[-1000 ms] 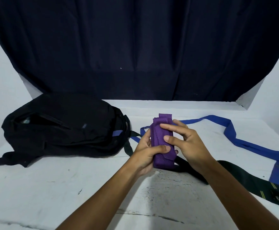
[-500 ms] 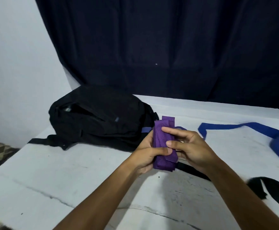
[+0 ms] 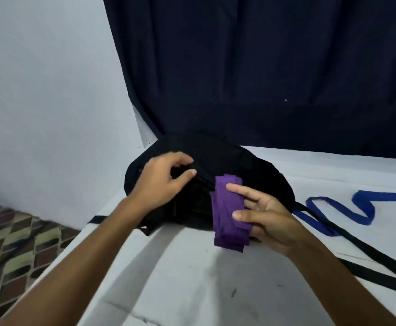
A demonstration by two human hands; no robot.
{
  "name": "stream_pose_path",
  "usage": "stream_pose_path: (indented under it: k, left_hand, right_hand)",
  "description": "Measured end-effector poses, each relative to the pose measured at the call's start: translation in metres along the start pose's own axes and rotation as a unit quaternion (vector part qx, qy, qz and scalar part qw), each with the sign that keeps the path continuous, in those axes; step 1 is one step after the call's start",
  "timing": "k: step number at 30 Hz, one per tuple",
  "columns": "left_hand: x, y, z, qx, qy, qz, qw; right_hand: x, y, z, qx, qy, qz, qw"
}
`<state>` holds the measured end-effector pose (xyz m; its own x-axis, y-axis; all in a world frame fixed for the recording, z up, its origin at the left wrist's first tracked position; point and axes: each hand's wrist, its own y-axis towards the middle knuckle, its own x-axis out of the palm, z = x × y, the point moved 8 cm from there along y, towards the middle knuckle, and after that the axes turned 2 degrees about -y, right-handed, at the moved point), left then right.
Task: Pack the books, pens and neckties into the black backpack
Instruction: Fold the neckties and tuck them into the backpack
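Where the white table (image 3: 192,278) runs back to a dark curtain (image 3: 262,67) and meets a pale wall (image 3: 39,90) on our left, we see a scuffed, marked surface, with a patterned floor (image 3: 15,250) showing below its left edge. On the table lies the black backpack (image 3: 251,175), slumped near the back corner. Our left hand (image 3: 161,182) rests on the top of the backpack, thumb and curled fingers pinching a fold of its black fabric. Our right hand (image 3: 262,215) holds the folded purple necktie (image 3: 227,212) just in front of the backpack, the thumb pressed across its near face and the forefinger laid over its upper part, the other fingers behind it; the bundle stands roughly upright, its lower end just above the table. To the right, a blue necktie (image 3: 361,208) snakes loosely across the surface, and a dark necktie (image 3: 368,262) lies crossing beside it, both well apart from our hands.
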<state>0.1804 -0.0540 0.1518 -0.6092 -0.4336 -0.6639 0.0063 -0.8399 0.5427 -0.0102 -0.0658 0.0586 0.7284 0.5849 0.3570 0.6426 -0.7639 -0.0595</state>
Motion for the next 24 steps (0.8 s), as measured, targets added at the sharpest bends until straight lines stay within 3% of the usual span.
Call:
stream_pose_path:
  k: [2,4,5,7,10,15,19,24]
  left_hand:
    - [0.014,0.033,-0.023,0.106,0.174,-0.136,0.97]
    - [0.039,0.057,-0.049,0.124,0.275,-0.284,0.91]
    - [0.049,0.065,-0.056,0.147,0.282,-0.331,0.889]
    - [0.06,0.077,-0.055,0.198,0.227,-0.376,0.876]
    - [0.058,0.093,-0.048,0.231,0.145,-0.369,0.888]
    - [0.022,0.14,-0.046,0.146,0.033,-0.271,0.951]
    - [-0.003,0.164,-0.05,0.117,0.014,-0.213,0.97]
    - [-0.021,0.179,-0.051,0.114,0.03,-0.19,0.975]
  right_hand:
    - [0.02,0.013,0.011,0.004,0.002,-0.012,1.0]
    - [0.04,0.023,0.021,0.01,-0.007,-0.024,1.0]
    - [0.049,0.028,0.027,0.014,-0.017,-0.02,1.0]
    - [0.063,0.037,0.034,0.018,-0.041,-0.003,0.999]
    - [0.078,0.049,0.035,0.02,-0.097,0.026,0.995]
    - [0.097,0.077,0.006,0.012,-0.182,0.096,0.978]
    - [0.101,0.116,-0.029,0.017,-0.181,0.151,0.972]
    - [0.103,0.167,-0.065,0.043,-0.282,0.169,0.943]
